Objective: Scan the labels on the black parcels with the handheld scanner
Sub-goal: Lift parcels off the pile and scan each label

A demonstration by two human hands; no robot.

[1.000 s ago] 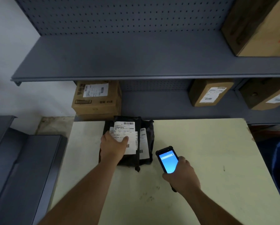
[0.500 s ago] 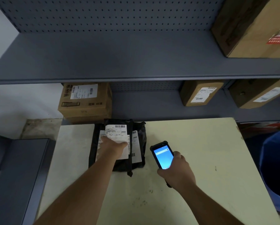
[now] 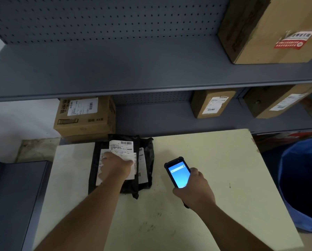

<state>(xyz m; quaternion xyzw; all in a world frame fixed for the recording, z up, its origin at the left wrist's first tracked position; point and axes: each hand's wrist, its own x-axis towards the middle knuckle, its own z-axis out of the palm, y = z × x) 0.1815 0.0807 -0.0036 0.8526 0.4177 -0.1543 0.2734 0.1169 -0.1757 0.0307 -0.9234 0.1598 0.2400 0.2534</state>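
A stack of black parcels (image 3: 146,180) with white barcode labels lies at the far left of the pale table (image 3: 215,178). The top parcel's label (image 3: 121,144) faces up, barcode at its far edge. My left hand (image 3: 116,165) rests flat on that top parcel, covering the middle of the label. My right hand (image 3: 193,191) holds the black handheld scanner (image 3: 177,172) just right of the stack, its blue screen lit and facing up, its top end pointing away from me.
Grey metal shelving rises behind the table, with a cardboard box (image 3: 84,116) right behind the parcels and more boxes (image 3: 213,104) to the right. A blue bin (image 3: 303,183) stands beyond the table's right edge. A grey surface (image 3: 15,196) lies left.
My view has shifted left and slightly closer. Both hands keep their places relative to the parcels; the left hand stays on the top label, the scanner stays beside the stack.
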